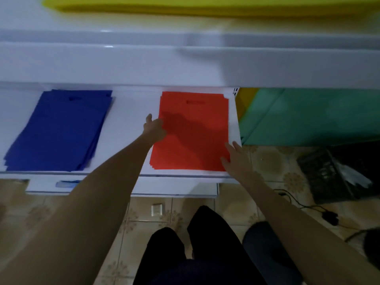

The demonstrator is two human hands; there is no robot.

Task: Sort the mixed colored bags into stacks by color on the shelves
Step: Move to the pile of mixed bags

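Note:
A stack of red bags lies flat on the white shelf, right of centre. My left hand rests on the stack's left edge with fingers spread. At the stack's near right corner, my right hand lies with fingers apart, touching the edge. A stack of blue bags sits fanned on the left of the same shelf. Yellow bags lie on the shelf above. Neither hand grips a bag.
Green and yellow sheets lean to the right of the shelf. A dark crate and a black cable sit on the tiled floor at right. A lower shelf edge juts out below. My legs are at the bottom.

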